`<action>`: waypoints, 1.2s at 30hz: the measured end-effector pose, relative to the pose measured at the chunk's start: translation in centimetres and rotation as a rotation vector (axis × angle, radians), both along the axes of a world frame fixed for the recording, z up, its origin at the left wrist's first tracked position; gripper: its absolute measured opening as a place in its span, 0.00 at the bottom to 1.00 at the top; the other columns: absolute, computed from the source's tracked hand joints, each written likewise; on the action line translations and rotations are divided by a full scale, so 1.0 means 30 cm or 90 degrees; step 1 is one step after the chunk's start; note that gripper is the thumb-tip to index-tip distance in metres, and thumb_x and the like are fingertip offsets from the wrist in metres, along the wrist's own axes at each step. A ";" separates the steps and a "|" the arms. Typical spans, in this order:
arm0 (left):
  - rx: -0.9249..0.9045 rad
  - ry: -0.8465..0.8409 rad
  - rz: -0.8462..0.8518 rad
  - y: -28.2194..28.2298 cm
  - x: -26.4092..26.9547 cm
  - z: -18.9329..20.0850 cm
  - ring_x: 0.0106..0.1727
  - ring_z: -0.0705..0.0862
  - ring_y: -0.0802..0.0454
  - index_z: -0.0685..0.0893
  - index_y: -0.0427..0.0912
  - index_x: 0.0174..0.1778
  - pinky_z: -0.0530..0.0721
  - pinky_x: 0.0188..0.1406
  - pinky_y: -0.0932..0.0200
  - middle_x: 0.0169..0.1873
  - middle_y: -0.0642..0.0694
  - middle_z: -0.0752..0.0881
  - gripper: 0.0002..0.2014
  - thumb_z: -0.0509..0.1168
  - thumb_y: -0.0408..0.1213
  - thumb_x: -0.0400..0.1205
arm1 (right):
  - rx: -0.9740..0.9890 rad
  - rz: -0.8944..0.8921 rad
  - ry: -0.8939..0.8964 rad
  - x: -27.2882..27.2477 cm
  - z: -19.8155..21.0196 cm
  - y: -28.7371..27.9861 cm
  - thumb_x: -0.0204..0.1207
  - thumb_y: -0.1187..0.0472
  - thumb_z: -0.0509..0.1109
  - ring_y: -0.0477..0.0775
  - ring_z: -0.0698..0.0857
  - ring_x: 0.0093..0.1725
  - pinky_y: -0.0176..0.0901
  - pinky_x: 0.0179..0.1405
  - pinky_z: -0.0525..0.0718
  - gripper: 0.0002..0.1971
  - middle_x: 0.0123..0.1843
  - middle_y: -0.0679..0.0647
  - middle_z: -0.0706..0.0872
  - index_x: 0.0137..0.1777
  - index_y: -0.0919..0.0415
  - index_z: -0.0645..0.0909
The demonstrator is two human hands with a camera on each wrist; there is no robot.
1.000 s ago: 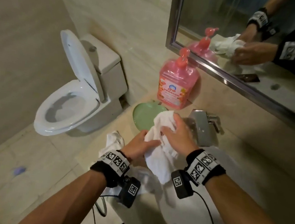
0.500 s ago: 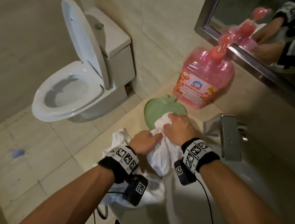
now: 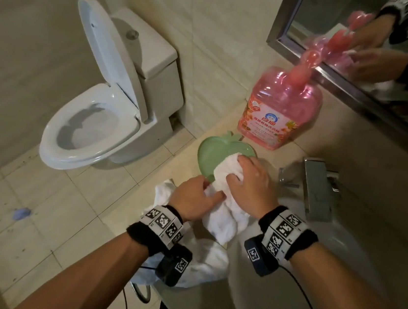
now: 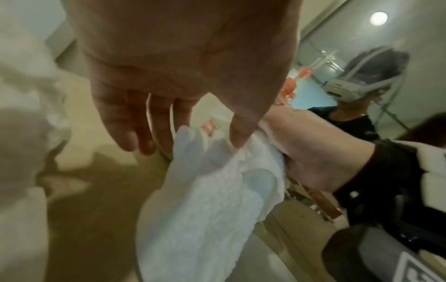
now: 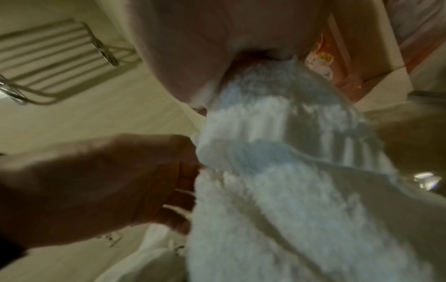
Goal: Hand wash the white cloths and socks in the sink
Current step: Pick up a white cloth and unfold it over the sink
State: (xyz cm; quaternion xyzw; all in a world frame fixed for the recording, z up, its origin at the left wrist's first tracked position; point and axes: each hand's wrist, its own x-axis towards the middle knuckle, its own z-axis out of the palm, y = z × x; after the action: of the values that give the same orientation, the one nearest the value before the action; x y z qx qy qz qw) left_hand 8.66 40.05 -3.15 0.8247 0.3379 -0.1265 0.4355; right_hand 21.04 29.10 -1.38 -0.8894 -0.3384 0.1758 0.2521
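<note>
A white terry cloth hangs over the counter's edge between my hands; its bunched top lies against the green dish. My right hand grips that top with curled fingers, also seen in the right wrist view. My left hand pinches the cloth's side with the thumb, its other fingers hanging loose. More white cloths lie heaped on the counter under my left wrist. No socks can be told apart.
The white sink basin lies lower right, with the steel faucet behind it. A pink detergent pump bottle stands by the wall under the mirror. An open toilet stands on the tiled floor to the left.
Both hands have carried the cloth left, from in front of the faucet to the edge of the green dish. Both hands still hold it as before.
</note>
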 end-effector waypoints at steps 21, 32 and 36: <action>-0.196 -0.361 -0.139 -0.286 0.077 0.576 0.38 0.76 0.59 0.79 0.44 0.44 0.75 0.41 0.64 0.37 0.53 0.80 0.03 0.59 0.36 0.78 | 0.283 -0.062 0.227 -0.064 0.435 -0.536 0.79 0.49 0.71 0.49 0.85 0.56 0.61 0.62 0.85 0.16 0.58 0.46 0.83 0.65 0.37 0.76; 0.060 -0.401 -0.224 -0.402 0.053 0.821 0.40 0.77 0.48 0.79 0.36 0.49 0.77 0.45 0.46 0.39 0.43 0.81 0.12 0.60 0.42 0.84 | 0.361 -0.022 0.031 -0.033 0.610 -0.685 0.81 0.55 0.73 0.41 0.89 0.55 0.43 0.60 0.87 0.12 0.55 0.42 0.91 0.62 0.48 0.89; 0.085 -0.382 -0.256 -0.474 0.059 0.847 0.49 0.81 0.57 0.82 0.47 0.51 0.78 0.52 0.58 0.47 0.52 0.84 0.06 0.59 0.37 0.88 | 0.249 0.051 0.093 -0.039 0.644 -0.721 0.81 0.51 0.72 0.40 0.88 0.49 0.45 0.50 0.87 0.04 0.46 0.38 0.90 0.51 0.45 0.87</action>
State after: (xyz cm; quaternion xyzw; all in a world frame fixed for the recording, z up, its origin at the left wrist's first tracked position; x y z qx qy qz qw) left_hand 10.44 25.84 22.26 0.9018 0.0341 0.0603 0.4266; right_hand 19.89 7.48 17.95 -0.7943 -0.3816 0.1809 0.4368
